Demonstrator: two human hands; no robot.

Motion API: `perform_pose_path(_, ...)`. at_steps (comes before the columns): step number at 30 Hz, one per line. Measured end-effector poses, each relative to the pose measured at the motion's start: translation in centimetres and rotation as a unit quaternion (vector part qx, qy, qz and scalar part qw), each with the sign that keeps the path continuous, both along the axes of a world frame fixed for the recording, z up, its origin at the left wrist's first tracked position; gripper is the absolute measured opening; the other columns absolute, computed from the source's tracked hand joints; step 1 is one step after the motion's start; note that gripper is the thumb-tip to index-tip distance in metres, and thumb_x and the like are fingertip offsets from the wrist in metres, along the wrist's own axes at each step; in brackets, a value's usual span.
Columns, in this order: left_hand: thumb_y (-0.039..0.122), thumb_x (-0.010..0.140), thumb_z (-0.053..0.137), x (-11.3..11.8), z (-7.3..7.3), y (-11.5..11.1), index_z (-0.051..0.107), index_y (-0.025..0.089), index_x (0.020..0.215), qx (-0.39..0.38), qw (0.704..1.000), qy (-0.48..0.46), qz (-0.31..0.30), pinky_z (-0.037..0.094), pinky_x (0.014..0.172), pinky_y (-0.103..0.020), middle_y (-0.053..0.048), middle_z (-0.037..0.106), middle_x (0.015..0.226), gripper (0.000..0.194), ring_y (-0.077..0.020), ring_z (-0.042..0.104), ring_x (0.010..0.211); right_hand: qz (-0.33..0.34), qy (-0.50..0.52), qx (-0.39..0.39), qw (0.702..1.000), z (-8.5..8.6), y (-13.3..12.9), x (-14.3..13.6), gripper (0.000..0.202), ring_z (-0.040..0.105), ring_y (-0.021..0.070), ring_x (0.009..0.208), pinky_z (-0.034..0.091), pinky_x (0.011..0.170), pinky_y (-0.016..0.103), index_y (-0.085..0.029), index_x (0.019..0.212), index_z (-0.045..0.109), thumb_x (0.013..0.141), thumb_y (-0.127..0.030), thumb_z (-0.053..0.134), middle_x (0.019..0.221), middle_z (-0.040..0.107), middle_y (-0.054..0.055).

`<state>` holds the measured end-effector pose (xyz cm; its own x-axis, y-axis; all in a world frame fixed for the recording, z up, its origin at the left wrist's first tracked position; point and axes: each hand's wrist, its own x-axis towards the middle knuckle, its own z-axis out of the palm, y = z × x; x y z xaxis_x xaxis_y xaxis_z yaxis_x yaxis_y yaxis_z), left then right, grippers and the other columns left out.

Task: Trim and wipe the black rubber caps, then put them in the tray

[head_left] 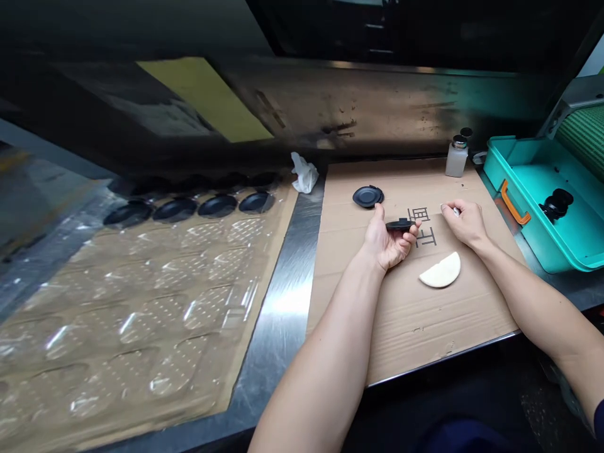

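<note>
My left hand point(384, 244) grips a flat black round plastic part point(399, 224), seen nearly edge-on, above the cardboard sheet point(349, 296). Beside it, my right hand point(465, 221) is closed with the fingertips pinched together. A small pale bit shows at those fingertips, too small to name. A second black round plastic part point(367, 196) lies on the cardboard just beyond my left hand. Nearer to me rests a cream half-round pad point(440, 270), touched by neither hand. Dark printed characters point(427, 236) are on the cardboard between my hands.
On the left, a clear moulded plastic tray point(207, 264) carries several black round parts point(217, 206) in its far rows. A crumpled white tissue point(304, 173) and a small metal-topped bottle point(457, 157) stand at the back. A teal bin point(538, 233) with black pieces point(557, 204) is at right.
</note>
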<state>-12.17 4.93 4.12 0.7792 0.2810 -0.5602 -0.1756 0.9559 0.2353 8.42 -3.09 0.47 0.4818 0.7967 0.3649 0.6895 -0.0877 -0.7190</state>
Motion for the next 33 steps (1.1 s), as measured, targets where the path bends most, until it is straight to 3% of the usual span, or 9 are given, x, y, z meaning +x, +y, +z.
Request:
perform_pose_path(9,0.082,0.093,0.014,0.2,0.3,-0.2,0.065,0.005,0.103,0.05,0.999,0.02,-0.004,0.037,0.029,-0.017,-0.008,0.058,0.06,0.093,-0.0105,0.048,0.039,0.009,-0.053,-0.032,0.998,-0.2,0.1,-0.3,0.03,0.067,0.0181,0.074,0.045,0.069,0.027,-0.019,0.092,0.081,0.09,-0.042,0.061,0.08,0.077,0.004)
perform_pose_path(13,0.066,0.103,0.019,0.7,0.0,-1.1,0.067,0.005,0.095,0.216,0.971,0.099,0.016,0.047,0.039,-0.02,-0.012,0.063,0.063,0.078,-0.0127,0.055,0.045,-0.001,-0.059,-0.038,0.998,-0.3,0.4,-0.1,0.03,0.068,0.0181,0.074,0.045,0.069,0.026,-0.019,0.091,0.08,0.09,-0.041,0.061,0.081,0.077,0.004)
perform_pose_path(18,0.053,0.094,0.064,-0.2,0.2,-2.6,0.07,0.011,0.093,0.432,0.886,0.164,0.032,0.05,0.05,-0.022,-0.006,0.067,0.072,0.042,-0.0127,0.059,0.055,-0.015,-0.054,-0.066,0.996,-0.8,0.6,0.0,0.031,0.07,0.0178,0.079,0.047,0.073,0.025,-0.019,0.097,0.08,0.092,-0.041,0.058,0.085,0.078,0.004)
perform_pose_path(20,0.055,0.085,0.073,-1.2,0.5,-2.6,0.071,0.014,0.095,0.497,0.841,0.214,0.005,0.045,0.047,-0.022,-0.004,0.066,0.072,0.043,-0.0119,0.054,0.052,-0.014,-0.053,-0.086,0.995,-0.9,0.6,0.0,0.031,0.072,0.0182,0.087,0.048,0.078,0.025,-0.021,0.101,0.08,0.094,-0.041,0.057,0.092,0.08,0.005)
perform_pose_path(22,0.058,0.075,0.08,-2.5,0.6,-2.2,0.072,0.017,0.093,0.583,0.77,0.256,-0.037,0.044,0.05,-0.023,-0.003,0.067,0.072,0.046,-0.0142,0.056,0.056,-0.015,-0.054,-0.11,0.992,-1.1,0.6,-0.2,0.031,0.073,0.0189,0.096,0.049,0.084,0.025,-0.024,0.106,0.079,0.096,-0.041,0.056,0.102,0.08,0.005)
perform_pose_path(27,0.067,0.062,0.081,-6.2,-1.1,0.0,0.074,0.024,0.071,0.766,0.523,0.336,-0.164,0.05,0.067,-0.032,-0.006,0.074,0.075,0.044,-0.0267,0.067,0.073,0.004,-0.047,-0.159,0.986,-1.2,0.5,-0.9,0.031,0.072,0.0209,0.103,0.05,0.085,0.027,-0.028,0.109,0.076,0.097,-0.042,0.052,0.11,0.079,0.005)
perform_pose_path(30,0.072,0.058,0.079,-7.8,-1.7,1.7,0.078,0.03,0.078,0.814,0.442,0.331,-0.18,0.052,0.069,-0.035,-0.008,0.077,0.093,0.046,-0.0288,0.069,0.073,0.017,-0.031,-0.166,0.985,-1.1,0.5,-1.2,0.031,0.073,0.0232,0.102,0.052,0.082,0.03,-0.027,0.104,0.075,0.097,-0.041,0.048,0.11,0.079,0.005)
perform_pose_path(32,0.07,0.056,0.082,-7.4,-0.8,2.5,0.08,0.033,0.083,0.834,0.4,0.337,-0.174,0.052,0.064,-0.036,-0.008,0.075,0.109,0.047,-0.0273,0.068,0.069,0.024,-0.019,-0.169,0.985,-1.2,0.7,-1.4,0.031,0.074,0.025,0.101,0.053,0.08,0.032,-0.026,0.101,0.074,0.096,-0.04,0.047,0.11,0.079,0.006)
perform_pose_path(33,0.068,0.055,0.084,-6.4,0.1,2.6,0.08,0.034,0.085,0.841,0.395,0.335,-0.158,0.051,0.063,-0.036,-0.007,0.074,0.113,0.046,-0.0272,0.067,0.069,0.03,-0.011,-0.168,0.985,-1.2,0.8,-1.5,0.031,0.074,0.0258,0.101,0.054,0.08,0.033,-0.025,0.099,0.074,0.096,-0.039,0.046,0.11,0.079,0.007)
